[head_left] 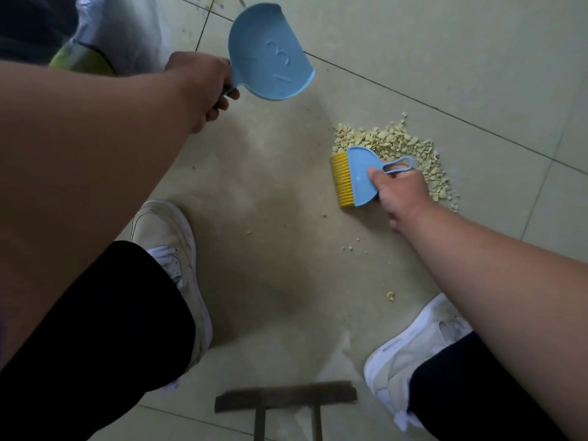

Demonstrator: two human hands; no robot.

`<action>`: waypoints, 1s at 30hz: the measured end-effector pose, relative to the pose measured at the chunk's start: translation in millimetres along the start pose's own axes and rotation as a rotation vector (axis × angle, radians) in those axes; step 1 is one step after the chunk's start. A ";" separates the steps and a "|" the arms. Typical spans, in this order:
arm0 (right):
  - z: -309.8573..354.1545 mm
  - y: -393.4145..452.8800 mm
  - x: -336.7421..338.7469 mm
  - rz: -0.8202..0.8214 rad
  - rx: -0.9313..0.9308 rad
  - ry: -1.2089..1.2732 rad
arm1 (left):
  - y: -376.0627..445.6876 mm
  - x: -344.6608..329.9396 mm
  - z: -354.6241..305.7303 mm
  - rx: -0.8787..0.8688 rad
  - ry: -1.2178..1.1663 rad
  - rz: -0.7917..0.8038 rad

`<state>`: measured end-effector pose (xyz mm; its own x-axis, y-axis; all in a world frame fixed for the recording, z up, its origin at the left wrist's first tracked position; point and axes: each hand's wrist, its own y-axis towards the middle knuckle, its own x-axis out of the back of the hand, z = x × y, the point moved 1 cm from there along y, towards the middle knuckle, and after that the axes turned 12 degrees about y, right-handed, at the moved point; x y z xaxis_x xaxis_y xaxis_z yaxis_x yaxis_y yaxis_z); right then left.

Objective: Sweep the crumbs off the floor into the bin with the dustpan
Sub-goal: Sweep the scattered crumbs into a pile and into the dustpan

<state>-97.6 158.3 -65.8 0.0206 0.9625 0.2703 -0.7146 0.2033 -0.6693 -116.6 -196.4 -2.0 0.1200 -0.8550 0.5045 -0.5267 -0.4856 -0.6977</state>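
My left hand (203, 87) grips the handle of a light blue dustpan (269, 52), held above the floor with its pan empty. My right hand (402, 194) holds a small blue brush (359, 176) with yellow bristles, its bristle edge on the tiled floor. A pile of pale yellow crumbs (388, 143) lies just behind and to the right of the brush. A few stray crumbs (389, 296) dot the floor nearer my feet. The bin (117, 33), lined with a white bag, stands at the upper left, partly hidden by my left arm.
My two white shoes (173, 249) (410, 354) stand on the tiles at the lower left and lower right. A dark wooden stool edge (286, 397) shows at the bottom centre. More crumbs (211, 1) lie at the top edge.
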 end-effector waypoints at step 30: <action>-7.7 -8.4 -14.8 0.136 -0.126 0.041 | -10.7 -8.3 -3.2 -0.049 0.056 0.033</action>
<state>-86.5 143.7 -69.5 -0.0401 0.9887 0.1444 -0.6196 0.0888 -0.7799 -114.7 -183.5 2.9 0.0556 -0.8581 0.5105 -0.5703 -0.4469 -0.6892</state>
